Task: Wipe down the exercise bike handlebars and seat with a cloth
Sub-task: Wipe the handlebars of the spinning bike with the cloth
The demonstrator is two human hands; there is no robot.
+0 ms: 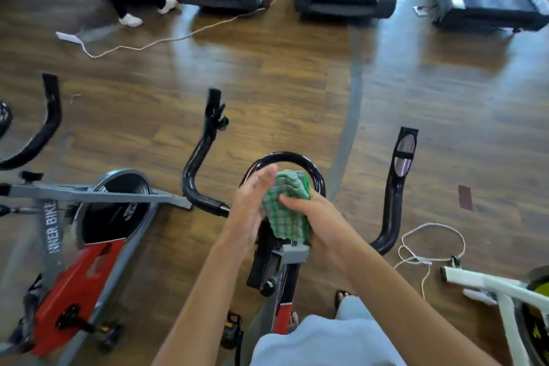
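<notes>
Head view: right hand [309, 214] grips a green checked cloth [286, 208] over the centre loop of the handlebars [285, 157]. Left hand [252, 205] is flat, fingers straight, against the cloth's left side. Neighbouring bike [89, 235] frame reads "NNER BIKE".

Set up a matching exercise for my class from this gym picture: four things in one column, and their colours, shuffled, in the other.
Things:
1. cloth
2. handlebars
3. neighbouring bike's guard panel
4. frame of the bike at the right edge

Colours:
A. black
B. white
C. green checked
D. red

Pairs: 1-C, 2-A, 3-D, 4-B

The right hand grips the cloth; the left hand lies flat against it, fingers straight.
</notes>
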